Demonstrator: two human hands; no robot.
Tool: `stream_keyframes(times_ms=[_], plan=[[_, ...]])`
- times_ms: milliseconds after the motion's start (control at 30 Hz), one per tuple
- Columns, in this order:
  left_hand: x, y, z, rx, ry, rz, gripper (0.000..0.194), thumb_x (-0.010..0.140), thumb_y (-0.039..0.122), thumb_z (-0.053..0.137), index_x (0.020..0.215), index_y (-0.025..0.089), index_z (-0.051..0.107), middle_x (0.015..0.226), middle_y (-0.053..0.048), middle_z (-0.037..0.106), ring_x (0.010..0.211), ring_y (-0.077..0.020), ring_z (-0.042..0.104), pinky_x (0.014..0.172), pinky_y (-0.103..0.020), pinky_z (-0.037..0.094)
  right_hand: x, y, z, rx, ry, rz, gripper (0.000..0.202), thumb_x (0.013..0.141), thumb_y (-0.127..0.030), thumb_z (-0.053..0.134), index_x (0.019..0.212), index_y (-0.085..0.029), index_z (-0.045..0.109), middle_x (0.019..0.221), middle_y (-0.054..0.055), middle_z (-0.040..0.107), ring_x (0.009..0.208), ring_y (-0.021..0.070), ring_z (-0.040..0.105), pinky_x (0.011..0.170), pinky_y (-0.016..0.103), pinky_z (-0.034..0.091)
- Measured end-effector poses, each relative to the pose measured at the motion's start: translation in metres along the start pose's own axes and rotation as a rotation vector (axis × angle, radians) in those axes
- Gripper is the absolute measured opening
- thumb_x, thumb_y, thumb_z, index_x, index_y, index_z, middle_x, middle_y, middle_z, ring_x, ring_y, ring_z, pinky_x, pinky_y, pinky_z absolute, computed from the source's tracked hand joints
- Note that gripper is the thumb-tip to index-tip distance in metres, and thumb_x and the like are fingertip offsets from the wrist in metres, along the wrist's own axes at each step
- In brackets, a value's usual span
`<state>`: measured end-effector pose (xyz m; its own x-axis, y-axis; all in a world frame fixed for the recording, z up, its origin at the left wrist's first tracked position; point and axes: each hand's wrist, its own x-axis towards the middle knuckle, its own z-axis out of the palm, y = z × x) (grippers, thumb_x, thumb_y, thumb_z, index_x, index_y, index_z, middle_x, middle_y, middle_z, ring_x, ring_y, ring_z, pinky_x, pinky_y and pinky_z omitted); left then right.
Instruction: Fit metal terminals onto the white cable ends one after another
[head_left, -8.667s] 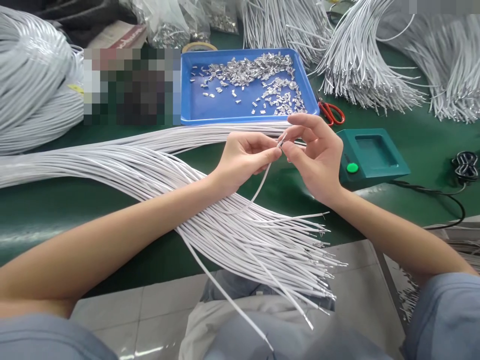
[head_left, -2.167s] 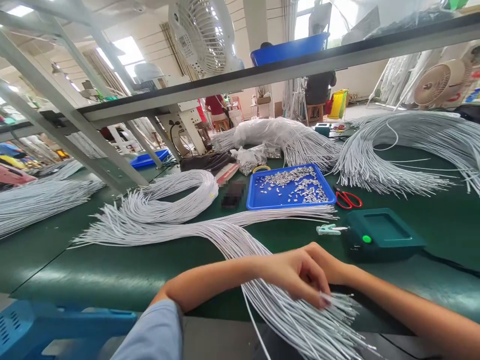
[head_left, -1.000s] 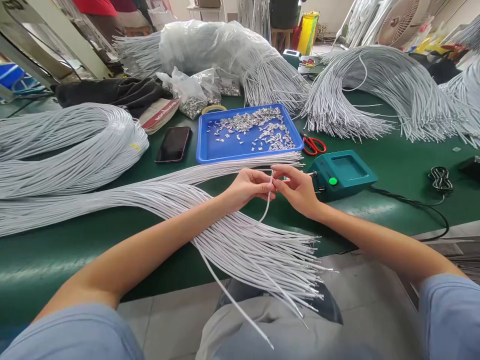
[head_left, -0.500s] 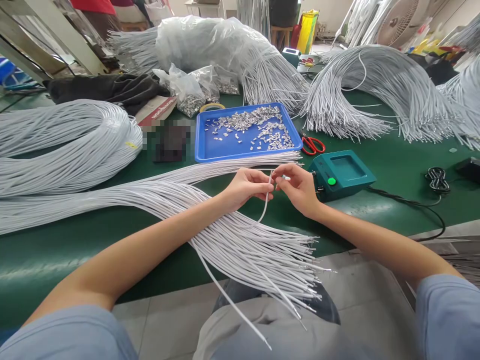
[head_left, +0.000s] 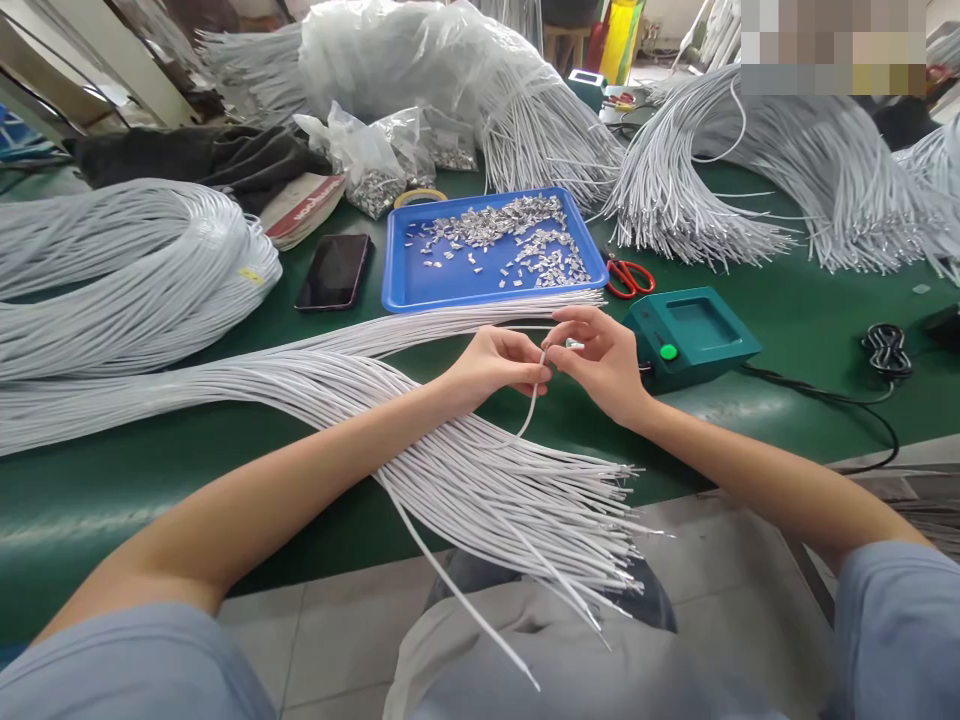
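Observation:
Between thumb and fingers, my left hand [head_left: 495, 368] pinches a thin white cable [head_left: 531, 408] close to its upper end. My right hand [head_left: 598, 362] closes thumb and forefinger on that cable's tip, just right of the left fingertips. A small whitish piece shows among the right fingers, too small to name. Beneath my left forearm spreads a loose bundle of white cables [head_left: 480, 490], their stripped ends pointing right. Just right of my right hand stands a teal device [head_left: 720, 342] with a green button.
Behind the hands lies a blue tray [head_left: 435, 296] of small metal terminals, with red-handled scissors [head_left: 631, 279] beside it. A phone [head_left: 334, 272], a coiled cable bundle [head_left: 135, 275] and bags of metal parts [head_left: 375, 185] lie left. More cable bundles [head_left: 675, 200] stand behind. A black cord [head_left: 887, 352] is at right.
My right hand has shifted slightly right, its fingers now at the cable's tip. The left hand keeps its pinch. The view has tilted a little downward.

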<state>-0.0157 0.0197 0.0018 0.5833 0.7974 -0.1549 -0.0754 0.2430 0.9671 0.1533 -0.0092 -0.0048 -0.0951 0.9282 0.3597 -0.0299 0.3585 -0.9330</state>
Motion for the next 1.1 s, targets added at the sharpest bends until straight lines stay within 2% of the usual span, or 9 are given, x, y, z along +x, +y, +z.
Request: stream_keyframes(times_ms=[100,300,400,533,633,767,967,1100], plan=[[0.0007,-0.0016,0.0003,0.014,-0.004,0.026,0.034,0.054,0.031,0.091,0.065,0.009,0.067,0.057,-0.002,0.068,0.055,-0.0129,0.068,0.054,-0.02,0.057,-0.0011,-0.0033,0.0008,-0.053,0.031,0.011,0.026,0.074,-0.021,0.069,0.097,-0.02,0.06,0.07,-0.005,0.063,0.068,0.0097,0.063,0.054,0.021,0.049],[0.0019,-0.0034,0.0008,0.01,-0.014,0.056,0.034,0.055,0.03,0.091,0.068,0.008,0.068,0.06,-0.002,0.069,0.056,-0.0124,0.068,0.054,-0.02,0.056,-0.0011,-0.004,-0.0014,-0.055,-0.033,0.031,0.025,0.073,-0.017,0.062,0.098,-0.022,0.06,0.069,-0.005,0.056,0.066,0.0094,0.058,0.056,0.023,0.048],[0.0025,-0.0032,0.0009,-0.022,0.003,0.062,0.033,0.055,0.028,0.091,0.068,0.008,0.067,0.063,-0.001,0.069,0.056,-0.012,0.068,0.052,-0.02,0.056,-0.0015,-0.0016,-0.0031,-0.052,-0.026,0.012,0.024,0.073,-0.014,0.058,0.096,-0.022,0.06,0.067,-0.005,0.051,0.064,0.009,0.055,0.055,0.023,0.047],[0.0023,-0.0011,0.0021,-0.028,0.015,0.04,0.035,0.053,0.028,0.092,0.066,0.009,0.066,0.059,0.0,0.068,0.053,-0.0117,0.067,0.05,-0.019,0.056,-0.0006,0.0009,-0.0043,0.005,0.023,-0.012,0.022,0.076,-0.02,0.06,0.098,-0.022,0.059,0.078,-0.002,0.059,0.075,0.011,0.06,0.056,0.022,0.05],[0.0012,0.0009,0.003,-0.018,0.016,0.034,0.035,0.052,0.028,0.092,0.065,0.008,0.067,0.058,0.0,0.068,0.053,-0.0119,0.067,0.05,-0.019,0.056,0.0004,0.0004,-0.0039,0.01,0.005,-0.009,0.026,0.075,-0.022,0.065,0.1,-0.022,0.058,0.08,-0.002,0.063,0.079,0.0117,0.063,0.057,0.022,0.051],[0.0008,0.0008,0.0027,0.0,0.007,0.033,0.036,0.052,0.03,0.093,0.066,0.008,0.068,0.058,-0.002,0.068,0.054,-0.0126,0.068,0.051,-0.018,0.056,0.0003,-0.0019,-0.0025,-0.008,-0.014,0.014,0.031,0.072,-0.021,0.069,0.1,-0.023,0.058,0.075,-0.004,0.064,0.076,0.0121,0.065,0.056,0.023,0.05],[0.0019,-0.0033,0.002,0.024,-0.004,0.055,0.035,0.052,0.029,0.093,0.066,0.009,0.067,0.056,-0.002,0.068,0.055,-0.013,0.068,0.051,-0.018,0.056,0.001,-0.0049,-0.0024,-0.029,-0.018,0.081,0.027,0.071,-0.019,0.068,0.096,-0.022,0.059,0.066,-0.006,0.06,0.066,0.0104,0.061,0.056,0.025,0.049],[0.0021,-0.004,0.0018,0.022,-0.009,0.064,0.036,0.052,0.03,0.093,0.068,0.009,0.069,0.06,-0.002,0.07,0.056,-0.0126,0.068,0.053,-0.019,0.056,0.0033,-0.0086,-0.0041,0.041,-0.059,0.177,0.026,0.069,-0.018,0.067,0.093,-0.022,0.059,0.062,-0.008,0.057,0.06,0.0086,0.057,0.056,0.025,0.049]])
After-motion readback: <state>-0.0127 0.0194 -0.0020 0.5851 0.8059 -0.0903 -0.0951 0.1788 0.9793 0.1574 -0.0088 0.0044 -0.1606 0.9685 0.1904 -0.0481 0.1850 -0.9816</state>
